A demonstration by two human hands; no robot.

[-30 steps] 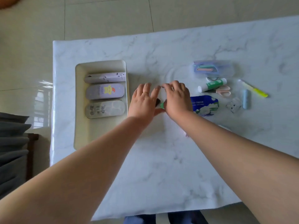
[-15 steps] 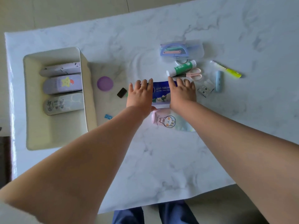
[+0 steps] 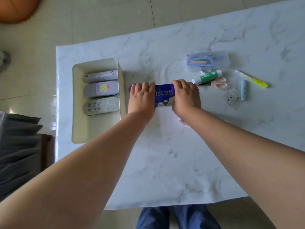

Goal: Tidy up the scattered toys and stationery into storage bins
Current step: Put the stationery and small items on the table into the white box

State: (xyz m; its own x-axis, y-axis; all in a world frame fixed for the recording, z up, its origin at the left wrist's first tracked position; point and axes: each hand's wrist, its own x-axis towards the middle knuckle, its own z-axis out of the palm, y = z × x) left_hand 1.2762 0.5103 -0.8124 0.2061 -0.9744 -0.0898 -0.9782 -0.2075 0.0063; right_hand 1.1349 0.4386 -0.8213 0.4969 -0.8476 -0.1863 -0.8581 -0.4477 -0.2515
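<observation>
1. both hands now clamp the blue tissue pack [image 3: 164, 95] from its two short ends — half a second ago they only lay flat beside it, fingers stretched on the table.
2. left hand [image 3: 142, 100] covers the pack's left end, its fingers pressed together and curled over the far edge; right hand [image 3: 186, 98] does the same on the right end, fingers close together and bent downward. whether the pack is already lifted off the marble table [image 3: 165, 162] cannot be told.
3. the pack sits between the hands, just right of the cream storage bin [image 3: 95, 129], which already holds three pencil cases [image 3: 101, 90] in its far half.
4. a purple round lid [image 3: 131, 87] peeks out from behind the left hand, and a pink item [image 3: 183, 122] shows under the right wrist.
5. still scattered to the right: clear ruler case [image 3: 208, 61], glue stick [image 3: 207, 76], pink scissors [image 3: 219, 82], yellow highlighter [image 3: 254, 79], light blue tube [image 3: 244, 91].
6. judgement — the grasp looks set, so the pack seems next for the bin's free near half; most stationery remains to be gathered.
</observation>
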